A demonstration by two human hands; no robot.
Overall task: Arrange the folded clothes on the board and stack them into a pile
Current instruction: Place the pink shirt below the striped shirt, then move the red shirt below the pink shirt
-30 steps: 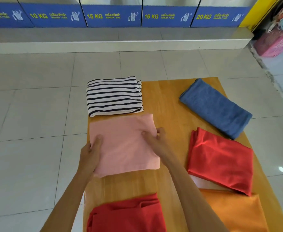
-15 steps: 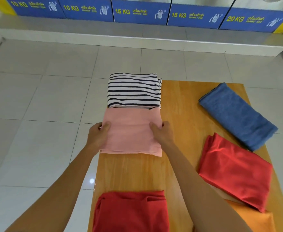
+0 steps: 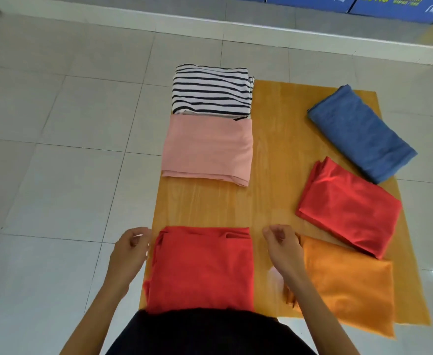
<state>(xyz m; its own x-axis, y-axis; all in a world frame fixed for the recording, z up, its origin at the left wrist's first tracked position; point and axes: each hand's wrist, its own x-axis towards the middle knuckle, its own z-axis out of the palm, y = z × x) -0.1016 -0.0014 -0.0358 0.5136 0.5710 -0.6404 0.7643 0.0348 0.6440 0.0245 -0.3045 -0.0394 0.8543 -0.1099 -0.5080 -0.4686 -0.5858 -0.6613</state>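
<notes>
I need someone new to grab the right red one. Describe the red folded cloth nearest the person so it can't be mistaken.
Find the wooden board on the tiled floor. At its near edge, between the left hand and right hand, lies the red cloth. Unlike the other red cloth, tilted on the right, it sits square to the board, beside the orange cloth.

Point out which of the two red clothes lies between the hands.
The near red one, at the board's near left edge, flanked by the left hand and right hand. The other red one lies at the right, beyond the orange.
</notes>
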